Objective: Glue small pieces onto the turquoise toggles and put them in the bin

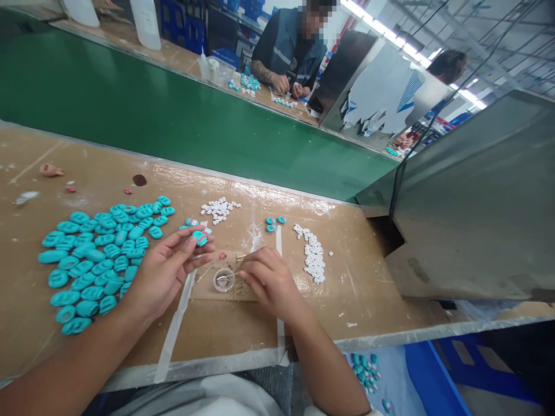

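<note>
My left hand (pixel 167 268) pinches a small teal piece with a pink and white face (pixel 200 237) between thumb and fingers, just above the brown worktop (pixel 87 179). My right hand (pixel 266 277) is closed around a thin stick (pixel 239 258) whose tip points into a small clear cup (pixel 224 279) between the two hands. A big spread of teal pieces (pixel 99 254) lies left of my left hand. Two heaps of tiny white bits (pixel 219 209) (pixel 314 254) lie beyond and to the right.
A green conveyor belt (pixel 173 115) runs behind the worktop. A grey metal housing (pixel 477 219) stands at the right. Across the belt a seated person (pixel 288 52) handles similar teal pieces. A few teal pieces (pixel 273 223) lie mid-table; more sit in my lap (pixel 366 372).
</note>
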Demonstrator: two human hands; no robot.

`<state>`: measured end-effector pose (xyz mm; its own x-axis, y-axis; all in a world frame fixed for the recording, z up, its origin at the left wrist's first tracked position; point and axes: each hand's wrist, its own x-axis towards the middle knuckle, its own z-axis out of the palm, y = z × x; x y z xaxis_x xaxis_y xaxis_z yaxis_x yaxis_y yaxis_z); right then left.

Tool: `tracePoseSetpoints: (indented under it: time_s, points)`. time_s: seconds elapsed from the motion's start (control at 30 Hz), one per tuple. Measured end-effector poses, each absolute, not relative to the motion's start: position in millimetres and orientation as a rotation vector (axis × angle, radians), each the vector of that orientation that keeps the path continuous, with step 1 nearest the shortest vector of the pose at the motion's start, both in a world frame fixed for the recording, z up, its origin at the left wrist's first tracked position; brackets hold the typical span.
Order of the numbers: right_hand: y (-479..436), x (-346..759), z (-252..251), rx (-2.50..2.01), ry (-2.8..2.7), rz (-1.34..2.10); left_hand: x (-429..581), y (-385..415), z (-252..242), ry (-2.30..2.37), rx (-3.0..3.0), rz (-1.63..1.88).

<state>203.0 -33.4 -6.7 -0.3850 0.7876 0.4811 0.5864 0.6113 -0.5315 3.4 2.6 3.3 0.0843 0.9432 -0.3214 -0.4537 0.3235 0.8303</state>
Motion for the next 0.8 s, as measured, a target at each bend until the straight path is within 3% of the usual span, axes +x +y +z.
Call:
tracePoseSetpoints:
  time_s: [0.13,0.33,0.8]
  points:
    - [-29.7,213.7,-22.3,-1.339,-2.213,0.285,4.2,1.0,2.3,1.027,0.634,1.081]
    - [-10.9,284.4,-45.2,-1.965,-1.625,0.181,5.2,-0.5,5.3,1.03,0.603,1.045]
    - [18.3,298.3,-53.9,-2.182,-1.358,0.317,3.1,-3.6,1.3,0.992,0.649,1.008]
